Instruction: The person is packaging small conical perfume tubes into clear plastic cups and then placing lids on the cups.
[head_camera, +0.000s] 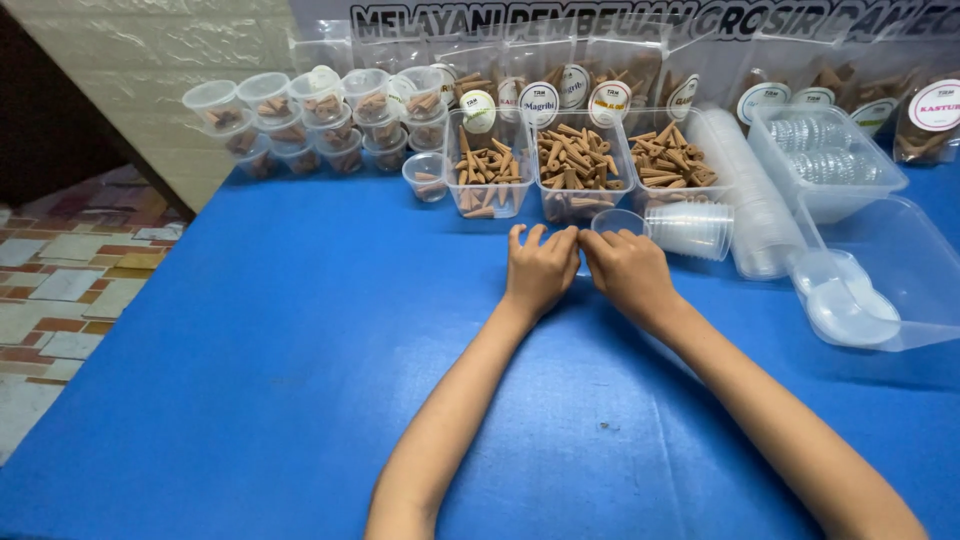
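Here we rest our left hand (540, 268) and right hand (628, 268) together, fingers curled, on the blue table (300, 350), the right touching an empty clear cup (617, 222) before the tubs of brown cones (575, 160), seemingly picking it up for filling.

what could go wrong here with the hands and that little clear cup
1. The small clear cup stands empty right at the fingertips of the right hand; a nudge would probably tip it.
2. Beside it a stack of clear cups lies on its side and might roll if bumped.
3. The left hand sits close before open tubs of brown cones, so a reach forward may spill some.
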